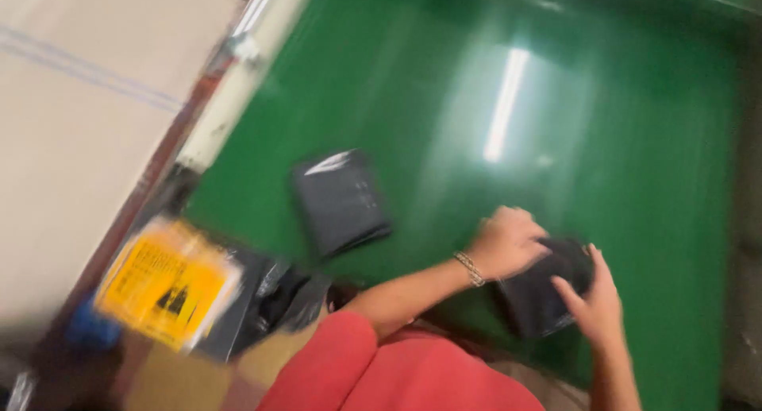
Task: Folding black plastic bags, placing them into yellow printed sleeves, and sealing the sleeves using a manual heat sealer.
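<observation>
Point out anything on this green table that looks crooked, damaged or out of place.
Nothing looks damaged or spilled. A dark flat pouch lies alone and askew on the green table, apart from the dark pouch held between the left hand and right hand. The picture is motion-blurred, so fine flaws cannot be judged.
</observation>
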